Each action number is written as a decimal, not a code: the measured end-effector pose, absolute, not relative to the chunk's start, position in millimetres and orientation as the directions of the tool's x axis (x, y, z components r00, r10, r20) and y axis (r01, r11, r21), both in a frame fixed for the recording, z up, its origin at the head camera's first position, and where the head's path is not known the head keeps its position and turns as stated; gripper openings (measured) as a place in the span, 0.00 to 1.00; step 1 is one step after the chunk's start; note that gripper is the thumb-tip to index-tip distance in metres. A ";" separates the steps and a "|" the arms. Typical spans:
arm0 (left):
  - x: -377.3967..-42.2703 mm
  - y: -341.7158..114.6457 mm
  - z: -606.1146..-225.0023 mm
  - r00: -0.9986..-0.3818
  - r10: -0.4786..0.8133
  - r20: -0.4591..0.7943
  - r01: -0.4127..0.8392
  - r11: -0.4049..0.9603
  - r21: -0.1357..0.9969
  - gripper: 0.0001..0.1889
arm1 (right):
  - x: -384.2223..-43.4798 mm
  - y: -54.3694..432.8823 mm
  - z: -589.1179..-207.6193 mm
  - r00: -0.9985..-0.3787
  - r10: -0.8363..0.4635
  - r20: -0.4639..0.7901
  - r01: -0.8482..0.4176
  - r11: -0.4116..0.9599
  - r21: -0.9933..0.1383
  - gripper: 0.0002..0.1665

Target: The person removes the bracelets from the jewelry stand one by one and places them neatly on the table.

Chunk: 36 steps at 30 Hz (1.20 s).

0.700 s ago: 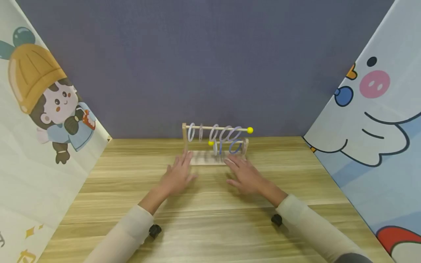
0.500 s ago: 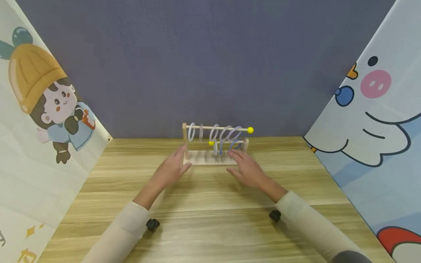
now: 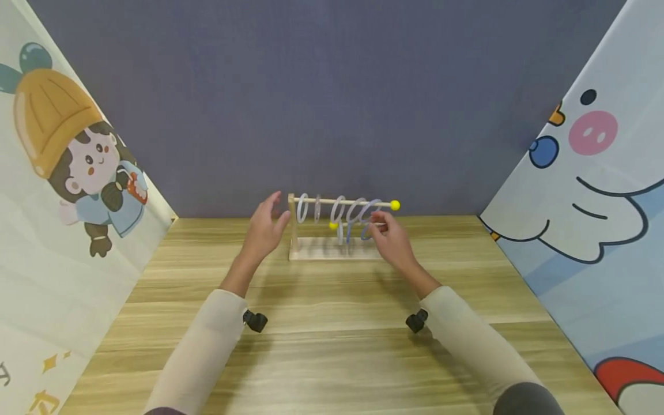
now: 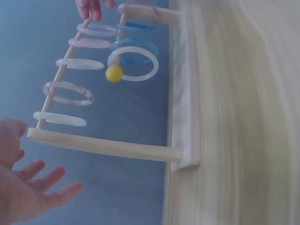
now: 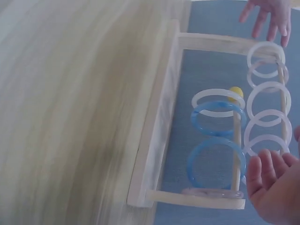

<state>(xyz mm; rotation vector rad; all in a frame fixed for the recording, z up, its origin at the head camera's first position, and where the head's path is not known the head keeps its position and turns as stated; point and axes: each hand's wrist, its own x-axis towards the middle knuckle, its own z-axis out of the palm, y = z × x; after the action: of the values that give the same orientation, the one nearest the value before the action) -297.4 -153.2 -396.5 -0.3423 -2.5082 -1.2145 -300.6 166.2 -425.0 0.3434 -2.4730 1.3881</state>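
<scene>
- A wooden ring rack (image 3: 316, 251) is standing at the far middle of the worktop (image 3: 332, 337), between the two hands.
- The left hand (image 3: 263, 230) is hovering just left of the tall left upright (image 3: 293, 218), its fingers and thumb spreading apart and holding nothing.
- The right hand (image 3: 394, 242) is reaching in at the right end of the rack, fingers bending and thumb standing apart from them; whether its fingertips are touching the nearest ring I cannot tell.
- The upper rod (image 3: 328, 201) is running right from the tall upright to a yellow ball (image 3: 395, 205).
- Five rings are hanging on it, from left to right: a white ring (image 4: 65, 119), a clear pinkish ring, another white one (image 4: 79, 63) and two lilac rings, the rightmost being just beside the right hand.
- The lower rod (image 5: 236, 126) is extending left from the short right upright (image 5: 201, 200), ending in a second yellow ball (image 4: 114, 73).
- It is carrying a white ring by its ball, then two blue rings, then a pale pinkish ring lying beside the short upright.
- A dark grey-blue wall (image 3: 332, 104) is rising behind.
</scene>
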 end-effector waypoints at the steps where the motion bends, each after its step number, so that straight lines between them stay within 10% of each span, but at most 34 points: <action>1: -300.8 -152.3 -396.0 -0.919 0.075 0.387 0.354 0.589 0.727 0.32 | -301.8 165.3 -423.9 -0.938 -0.048 0.342 -0.319 0.500 -0.805 0.21; 18: -336.7 -142.8 -409.1 -0.919 0.018 0.394 0.368 0.399 0.840 0.21 | -321.7 145.5 -421.9 -0.984 0.117 0.134 -0.092 0.315 -0.945 0.18; 36: -340.6 -149.4 -407.3 -0.939 0.089 0.332 0.341 0.361 0.868 0.22 | -326.4 132.2 -419.0 -0.958 0.217 0.185 -0.112 0.312 -0.944 0.19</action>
<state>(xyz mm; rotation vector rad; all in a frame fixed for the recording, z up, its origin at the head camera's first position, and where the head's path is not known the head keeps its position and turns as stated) -340.6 -149.4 -407.3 -0.3861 -2.3944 -1.6107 -326.4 132.2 -419.0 -0.0948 -2.3040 1.6920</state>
